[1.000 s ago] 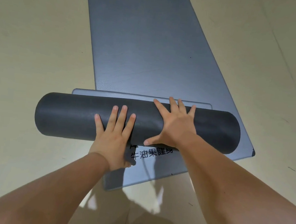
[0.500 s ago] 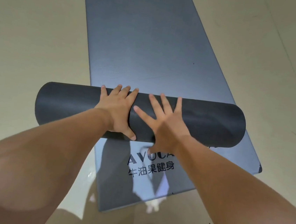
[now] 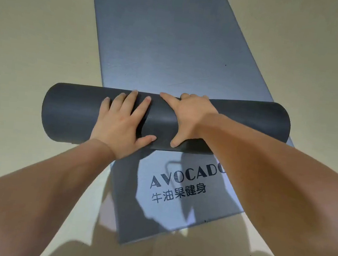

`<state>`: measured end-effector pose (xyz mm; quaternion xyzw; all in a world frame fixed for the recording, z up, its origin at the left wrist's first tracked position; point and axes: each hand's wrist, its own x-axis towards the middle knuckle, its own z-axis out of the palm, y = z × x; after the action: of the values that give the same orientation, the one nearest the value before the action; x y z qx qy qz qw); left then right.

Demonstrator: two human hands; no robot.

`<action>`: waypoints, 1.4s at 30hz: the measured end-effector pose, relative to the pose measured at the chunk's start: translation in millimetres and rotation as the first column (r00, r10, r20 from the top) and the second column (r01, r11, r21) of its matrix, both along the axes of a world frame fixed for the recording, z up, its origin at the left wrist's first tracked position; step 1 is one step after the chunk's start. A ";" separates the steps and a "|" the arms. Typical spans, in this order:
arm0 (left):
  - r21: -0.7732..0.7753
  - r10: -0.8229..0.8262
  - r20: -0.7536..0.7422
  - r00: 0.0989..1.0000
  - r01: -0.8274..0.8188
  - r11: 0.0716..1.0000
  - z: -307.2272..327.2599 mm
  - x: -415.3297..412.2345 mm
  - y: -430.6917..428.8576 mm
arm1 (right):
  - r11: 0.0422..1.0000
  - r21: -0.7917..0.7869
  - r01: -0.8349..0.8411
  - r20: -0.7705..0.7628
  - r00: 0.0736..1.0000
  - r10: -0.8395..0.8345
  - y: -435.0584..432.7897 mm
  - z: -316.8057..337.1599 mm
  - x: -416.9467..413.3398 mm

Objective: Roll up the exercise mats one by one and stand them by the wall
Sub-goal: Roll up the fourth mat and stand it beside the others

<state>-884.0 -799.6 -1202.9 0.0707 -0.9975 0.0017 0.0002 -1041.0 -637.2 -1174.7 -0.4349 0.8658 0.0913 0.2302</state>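
A dark grey rolled mat (image 3: 69,113) lies crosswise on a flat blue-grey mat (image 3: 172,44) that runs away from me along the floor. My left hand (image 3: 120,122) presses on the middle of the roll, fingers spread over its top and thumb on the near side. My right hand (image 3: 190,117) sits just to the right of it, fingers curled over the far top edge and thumb down the near face. The flat mat's near end shows a printed AVOCADO logo (image 3: 181,181) with Chinese characters under it. My right forearm hides the roll's right part.
Beige floor (image 3: 37,41) lies on both sides of the flat mat. The roll's ends stick out past both of the flat mat's long edges. My shadow falls on the mat's near end. No wall is in view.
The roll has moved away from me along the flat mat, uncovering the whole logo. The light strip of loose mat beyond the roll is gone. My right hand's fingers now curl over the far edge.
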 end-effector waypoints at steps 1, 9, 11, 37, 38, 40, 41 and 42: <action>-0.022 -0.019 -0.043 0.999 0.018 1.000 -2.8 11.9 5.0 | 1.000 -0.004 0.011 0.024 1.000 -0.011 -0.2 3.2 -0.4; 0.102 -0.023 -0.166 0.986 0.041 0.994 -4.1 76.6 35.3 | 0.989 -0.054 0.139 0.000 0.990 -0.140 9.0 3.5 52.6; 0.110 -0.013 -0.140 0.990 0.029 0.994 -1.5 81.3 37.1 | 0.979 -0.069 0.193 -0.008 0.981 -0.194 12.6 1.5 69.8; 0.671 0.459 0.735 0.500 -0.439 -0.597 -9.8 66.6 125.1 | 0.633 -0.160 0.757 0.612 0.580 -0.538 82.3 -6.3 97.0; 0.656 0.447 0.745 0.495 -0.422 -0.626 -10.4 61.7 128.4 | 0.612 -0.144 0.778 0.655 0.538 -0.530 84.6 -10.4 92.0; 0.620 0.403 0.758 0.514 -0.375 -0.689 -12.7 54.2 130.6 | 0.582 -0.103 0.806 0.730 0.459 -0.506 87.6 -16.5 82.4; 0.605 0.387 0.760 0.522 -0.351 -0.715 -12.6 51.2 130.0 | 0.574 -0.088 0.814 0.758 0.428 -0.491 87.7 -17.8 78.4; 0.591 0.378 0.766 0.520 -0.337 -0.733 -12.4 48.7 129.7 | 0.570 -0.077 0.818 0.779 0.406 -0.478 87.7 -17.4 75.6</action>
<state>-835.3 -669.9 -1215.3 0.5145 -0.3310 -0.7898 -0.0439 -965.4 -549.5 -1192.1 -0.0894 0.8091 -0.3793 0.4400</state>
